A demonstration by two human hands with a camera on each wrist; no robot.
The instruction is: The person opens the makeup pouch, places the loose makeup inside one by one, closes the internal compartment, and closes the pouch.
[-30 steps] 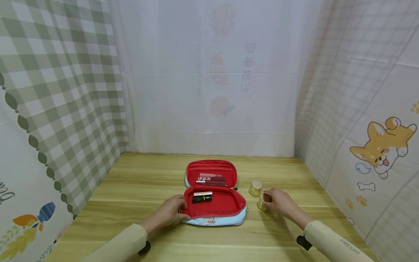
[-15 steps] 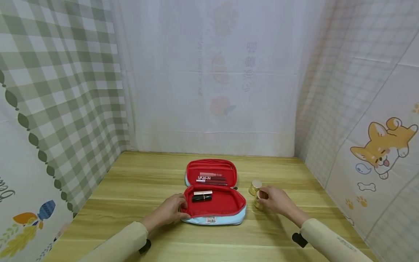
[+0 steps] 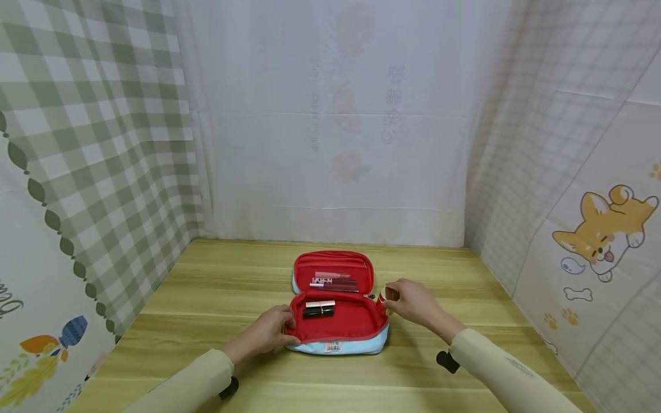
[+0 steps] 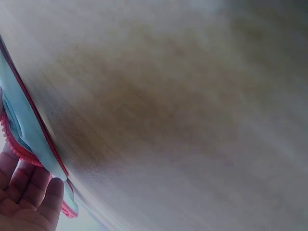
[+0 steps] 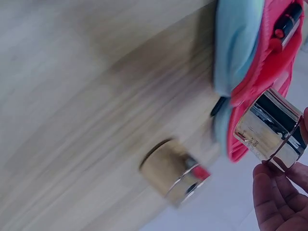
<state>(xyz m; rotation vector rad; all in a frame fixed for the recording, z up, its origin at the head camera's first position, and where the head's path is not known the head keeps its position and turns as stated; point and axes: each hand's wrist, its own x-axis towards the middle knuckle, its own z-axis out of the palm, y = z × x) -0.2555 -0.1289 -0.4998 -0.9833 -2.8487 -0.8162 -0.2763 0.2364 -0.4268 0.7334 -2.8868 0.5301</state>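
Note:
A light-blue zip pouch (image 3: 356,346) with red lining lies unzipped on the table, lid folded back. Its left rim is gripped by my left hand (image 3: 268,330), thumb at the front corner and fingers along the edge. At the pouch's right rim, my right hand (image 3: 413,301) holds a shiny gold jar (image 5: 269,129) by its lid end. Inside the pouch are a lipstick with a pale gold case (image 3: 320,304) and a dark lipstick tube (image 3: 318,312). Slim cosmetic tubes (image 3: 334,283) sit in the lid's clear pocket.
A second gold jar (image 5: 168,169) stands on the wooden table (image 3: 237,275), right of the pouch, mostly hidden by the right hand in the head view. White curtain (image 3: 330,223) closes the back, with patterned cloth (image 3: 139,172) at the sides.
My right hand has lifted one gold jar from the table and carried it left to the pouch's right rim. The left hand has stayed at the left rim.

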